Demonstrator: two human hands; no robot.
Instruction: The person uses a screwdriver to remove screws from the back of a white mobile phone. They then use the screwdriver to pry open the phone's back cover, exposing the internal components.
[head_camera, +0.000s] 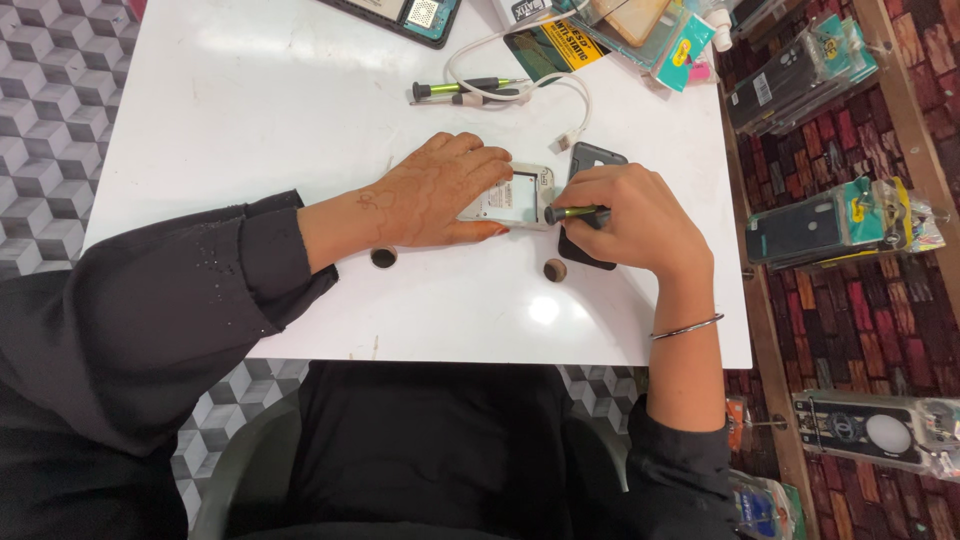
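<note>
- A white counter (300, 110) stands over a floor of grey cube-pattern tiles, with a dark red patterned carpet along its right edge where packaged phone cases (840, 222) lie in clear wrappers.
- The left hand (435, 195) lies flat, palm down, on a small white phone (512, 197) with its back open; the fingers are stretched out and pressed on its left half, so this grip is wide open and pins rather than clasps.
- The phone rests near the middle of the counter, between the two hands, its right end left uncovered.
- The right hand (625, 220) is curled tightly round a screwdriver (572, 212) with a green and black handle; thumb and fingers are closed on the shaft, and the tool lies nearly level with its tip at the phone's right edge.
- Whether the tip touches a screw cannot be told.
- A black phone case (590, 158) lies under the right hand, partly hidden by it.
- A thin metal bangle (688, 327) sits on the right forearm.
- Two small round caps (384, 257) lie on the counter just below the hands, one near each wrist.
- Farther up, a second screwdriver (465, 90) lies beside a looped white cable (520, 85).
</note>
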